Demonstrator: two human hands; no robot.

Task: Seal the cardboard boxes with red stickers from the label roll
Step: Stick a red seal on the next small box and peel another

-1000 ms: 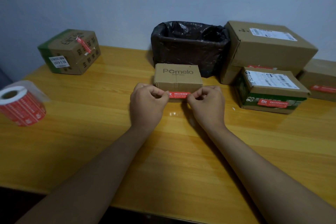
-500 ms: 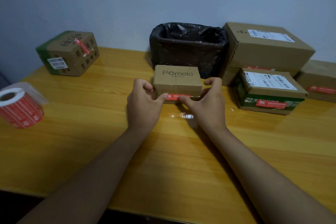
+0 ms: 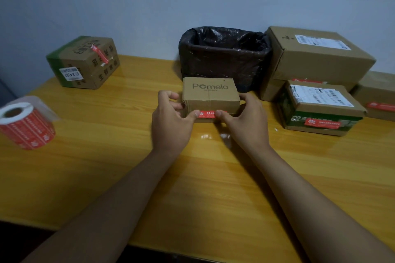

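Both hands had moved from pinching the sticker ends a second earlier to clasping the box itself, thumbs sliding inward along the sticker.

Desk (image 3: 213, 177) was the biggest thing: wide bare wood on the near side of the hands, its near edge well behind the wrists, so there was plenty of room to pull back. Far side of the grips was crowded: black-lined bin (image 3: 222, 55) just beyond the box, stacked cartons (image 3: 316, 57) off to the right of the right grip, the green-banded carton (image 3: 320, 109) near that wrist. Another stickered carton (image 3: 85, 62) sat well off to the far left, and the label roll (image 3: 25, 124) lay well apart to the left of the left grip.

Pomelo box (image 3: 210, 96) sat on the desk between the two grips. Left hand (image 3: 171, 121) curled round its left end, right hand (image 3: 245, 121) curled round its right end, both gripping the box, thumbs pressed on the red sticker (image 3: 207, 114) across the near face's lower edge.

Risks, judged:
- Uneven thumb pressure could have left a crease or bubble, or an end lifting off the cardboard.
- Whether the sticker actually bridged the flap seam could not be told; if not, no seal.
- Pushing forward could have shoved the light box into the bin.
- A right elbow swing could have knocked the green-banded carton.
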